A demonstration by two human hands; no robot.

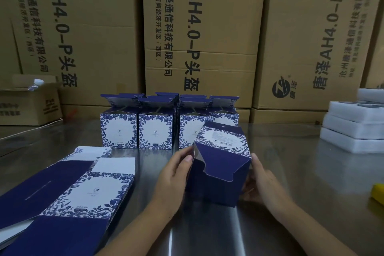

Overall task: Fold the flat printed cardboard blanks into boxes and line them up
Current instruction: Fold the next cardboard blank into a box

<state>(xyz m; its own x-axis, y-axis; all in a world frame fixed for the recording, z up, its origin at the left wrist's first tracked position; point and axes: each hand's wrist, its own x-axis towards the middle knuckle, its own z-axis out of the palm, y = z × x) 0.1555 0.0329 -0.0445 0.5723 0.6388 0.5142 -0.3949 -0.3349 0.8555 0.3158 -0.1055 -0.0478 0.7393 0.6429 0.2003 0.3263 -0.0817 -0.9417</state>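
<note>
Blue floral box [220, 174], part folded, was tilted just right of centre with its barcode panel up and a dark flap facing the camera. I could not tell whether it touched the steel table [301, 172]. Left hand [172, 174] pinched its left edge, thumb on top. Right hand [261, 181] gripped the right edge, fingers hidden behind the box. Finished boxes [155, 131] stood in a row just behind it, lids open, the rightmost partly blocked by the held box. Flat blanks [87, 191] lay stacked at left. White foam trays [353, 129] were piled far right, with a yellow object [378, 193] at the edge. Brown cartons [203, 27] walled the back.
</note>
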